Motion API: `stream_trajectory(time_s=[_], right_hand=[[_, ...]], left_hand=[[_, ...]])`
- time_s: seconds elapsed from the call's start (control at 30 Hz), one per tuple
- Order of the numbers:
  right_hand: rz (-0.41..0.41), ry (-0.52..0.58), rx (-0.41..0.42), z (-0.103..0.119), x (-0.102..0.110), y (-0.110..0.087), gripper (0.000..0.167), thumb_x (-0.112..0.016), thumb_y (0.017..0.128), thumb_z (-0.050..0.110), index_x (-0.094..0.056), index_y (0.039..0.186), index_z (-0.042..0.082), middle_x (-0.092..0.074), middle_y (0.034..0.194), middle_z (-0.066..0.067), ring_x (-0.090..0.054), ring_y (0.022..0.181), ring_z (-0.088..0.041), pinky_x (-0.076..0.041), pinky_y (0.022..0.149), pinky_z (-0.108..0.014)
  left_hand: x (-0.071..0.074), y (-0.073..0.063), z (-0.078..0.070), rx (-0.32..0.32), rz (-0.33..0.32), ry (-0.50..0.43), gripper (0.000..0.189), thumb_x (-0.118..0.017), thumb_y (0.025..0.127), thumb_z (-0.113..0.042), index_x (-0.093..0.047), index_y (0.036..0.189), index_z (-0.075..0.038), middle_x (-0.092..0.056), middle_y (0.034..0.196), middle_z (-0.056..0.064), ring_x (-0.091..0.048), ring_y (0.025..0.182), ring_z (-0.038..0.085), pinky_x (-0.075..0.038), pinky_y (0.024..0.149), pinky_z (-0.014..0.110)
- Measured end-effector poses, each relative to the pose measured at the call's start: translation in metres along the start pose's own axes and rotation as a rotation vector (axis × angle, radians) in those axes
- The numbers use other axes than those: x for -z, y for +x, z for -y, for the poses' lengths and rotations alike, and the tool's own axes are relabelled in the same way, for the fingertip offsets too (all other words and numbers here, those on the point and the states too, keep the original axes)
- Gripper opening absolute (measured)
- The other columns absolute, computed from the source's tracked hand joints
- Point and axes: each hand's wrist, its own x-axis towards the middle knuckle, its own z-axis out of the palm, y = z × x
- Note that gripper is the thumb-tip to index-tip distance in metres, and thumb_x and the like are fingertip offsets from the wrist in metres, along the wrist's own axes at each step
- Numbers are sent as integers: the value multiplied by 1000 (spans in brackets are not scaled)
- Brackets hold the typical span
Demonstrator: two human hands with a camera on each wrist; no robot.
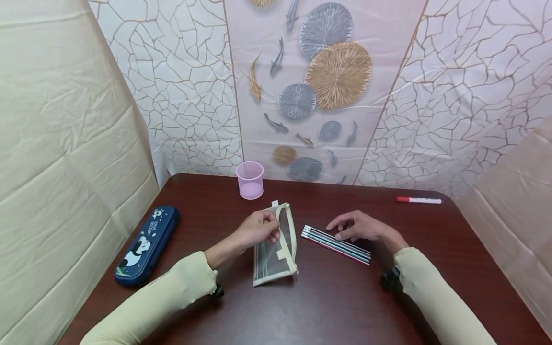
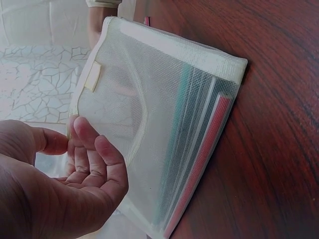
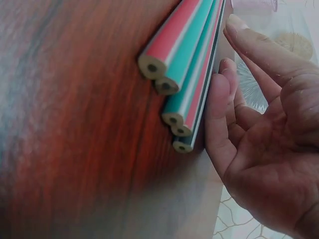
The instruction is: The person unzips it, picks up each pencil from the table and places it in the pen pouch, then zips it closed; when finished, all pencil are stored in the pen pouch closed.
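My left hand (image 1: 260, 227) pinches the top edge of a see-through mesh zip pouch (image 1: 272, 263), whose mouth gapes on the right. Through the mesh in the left wrist view, red, green and dark pencils (image 2: 212, 132) show along the bottom of the pouch. To its right, a row of several unsharpened striped pencils (image 1: 336, 245) lies side by side on the table. Over these pencils is my right hand (image 1: 360, 226), its fingers loosely bent at the row's far side. In the right wrist view, the hand (image 3: 264, 119) is beside the black pencil, not wrapped round any.
A blue panda pencil case (image 1: 148, 244) lies at the left of the dark wooden table (image 1: 327, 306). Behind the pouch stands a pink mesh cup (image 1: 250, 181). A red-capped marker (image 1: 419, 200) lies at the back right. Patterned cloth hangs behind the table.
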Motion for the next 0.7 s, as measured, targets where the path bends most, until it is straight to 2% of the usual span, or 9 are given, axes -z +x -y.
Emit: stream_trajectory(time_s=[0.13,0.27,0.43,0.7], right_hand=[[0,0,14,-1,-2,1,32,-80,93,17,-77,125,14,-66,102,-16,-58,83,-21,-54,61,-28],[-1,-2,38,0,-4,1,31,-80,93,15,-78,124,13,-67,102,-16,-58,79,-19,-53,59,-27],[7,-15,63,3,-4,1,32,-80,92,12,-77,124,10,-66,102,-18,-57,78,-19,-53,59,-27],[7,-3,36,4,-2,-3,32,-78,94,8,-76,126,9,-65,102,-17,-58,81,-21,-55,60,-29]], left_hand=[[1,-1,1,0,-3,11,12,-56,98,-11,-63,93,-3,-70,74,2,-66,65,9,-62,69,29],[1,-3,-1,6,-10,16,12,-56,99,-11,-63,93,-3,-70,74,3,-66,66,9,-62,70,30],[1,-4,0,19,-15,15,13,-56,99,-11,-64,94,-3,-70,75,3,-66,66,9,-61,68,27],[-1,-2,2,18,-3,11,14,-56,99,-11,-64,94,-2,-70,75,4,-66,67,9,-61,68,25]])
